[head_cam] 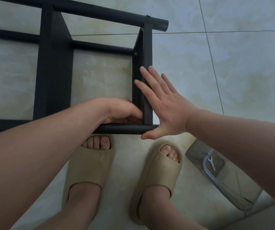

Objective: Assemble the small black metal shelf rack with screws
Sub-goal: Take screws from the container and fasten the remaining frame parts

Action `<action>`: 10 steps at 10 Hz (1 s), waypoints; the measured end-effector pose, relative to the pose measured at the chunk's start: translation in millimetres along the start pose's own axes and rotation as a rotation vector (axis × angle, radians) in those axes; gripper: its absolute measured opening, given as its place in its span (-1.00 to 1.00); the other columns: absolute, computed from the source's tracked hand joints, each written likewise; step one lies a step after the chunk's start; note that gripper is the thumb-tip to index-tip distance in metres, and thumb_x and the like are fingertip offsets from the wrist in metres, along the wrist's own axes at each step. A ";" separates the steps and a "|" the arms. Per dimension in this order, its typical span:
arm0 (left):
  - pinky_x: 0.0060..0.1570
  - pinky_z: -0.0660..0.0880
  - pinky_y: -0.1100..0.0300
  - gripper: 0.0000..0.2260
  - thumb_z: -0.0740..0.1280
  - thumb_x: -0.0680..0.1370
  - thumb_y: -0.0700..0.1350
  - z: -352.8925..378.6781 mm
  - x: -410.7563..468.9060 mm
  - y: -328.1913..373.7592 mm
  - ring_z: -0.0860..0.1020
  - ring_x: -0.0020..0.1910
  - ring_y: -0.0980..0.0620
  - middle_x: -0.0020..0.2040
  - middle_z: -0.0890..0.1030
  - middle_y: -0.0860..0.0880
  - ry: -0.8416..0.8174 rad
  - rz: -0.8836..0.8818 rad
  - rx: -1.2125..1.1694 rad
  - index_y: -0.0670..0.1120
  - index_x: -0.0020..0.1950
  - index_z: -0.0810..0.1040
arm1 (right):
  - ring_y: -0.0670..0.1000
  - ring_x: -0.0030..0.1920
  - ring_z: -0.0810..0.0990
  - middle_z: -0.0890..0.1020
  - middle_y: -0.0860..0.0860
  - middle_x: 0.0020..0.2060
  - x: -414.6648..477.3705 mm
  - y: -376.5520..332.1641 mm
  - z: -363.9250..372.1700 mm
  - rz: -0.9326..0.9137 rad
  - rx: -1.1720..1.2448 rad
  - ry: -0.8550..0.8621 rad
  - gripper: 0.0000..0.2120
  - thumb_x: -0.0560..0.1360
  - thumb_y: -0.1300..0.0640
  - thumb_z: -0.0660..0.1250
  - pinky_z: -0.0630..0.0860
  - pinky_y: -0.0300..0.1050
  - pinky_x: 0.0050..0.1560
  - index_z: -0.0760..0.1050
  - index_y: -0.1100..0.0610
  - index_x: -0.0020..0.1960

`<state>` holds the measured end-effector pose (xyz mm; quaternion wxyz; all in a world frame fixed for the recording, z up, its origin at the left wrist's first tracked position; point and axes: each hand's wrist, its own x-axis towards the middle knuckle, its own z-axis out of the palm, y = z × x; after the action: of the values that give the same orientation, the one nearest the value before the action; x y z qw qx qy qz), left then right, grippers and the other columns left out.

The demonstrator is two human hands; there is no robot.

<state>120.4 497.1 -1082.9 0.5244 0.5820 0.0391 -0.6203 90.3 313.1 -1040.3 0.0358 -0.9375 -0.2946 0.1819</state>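
The black metal shelf rack [55, 72] lies on its side on the tiled floor, round tubes joined by flat shelf panels. My right hand [163, 105] lies flat with straight fingers against the outer face of the end panel [147, 52], its thumb at the end of the near tube [121, 128]. My left hand [121, 112] reaches inside the frame at the corner where that panel meets the near tube. Its fingers are curled there, and what they hold is hidden. A screw head [135, 54] shows at the panel's far inner corner, another [148, 16] on the far tube.
My two feet in beige slides [90, 165] [160, 176] stand just in front of the near tube. A clear plastic bag [216, 176] with a small silver wrench [211, 162] lies on the floor at the right, partly under my right forearm.
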 end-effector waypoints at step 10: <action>0.02 0.59 0.05 -0.85 0.37 0.54 -0.25 -0.5 -3.0 1.6 0.68 -0.07 -0.14 -0.07 0.71 -0.22 0.035 0.044 0.133 -0.27 0.06 0.65 | 0.24 0.62 -0.25 -0.16 0.22 0.63 0.7 0.5 0.7 -0.006 -0.013 -0.001 0.28 0.27 -0.65 0.15 -0.08 0.36 0.56 -0.05 0.23 0.65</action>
<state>121.3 498.5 -1079.9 0.4975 0.6268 -0.0059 -0.5996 90.9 313.1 -1041.3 0.0302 -0.9367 -0.2986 0.1802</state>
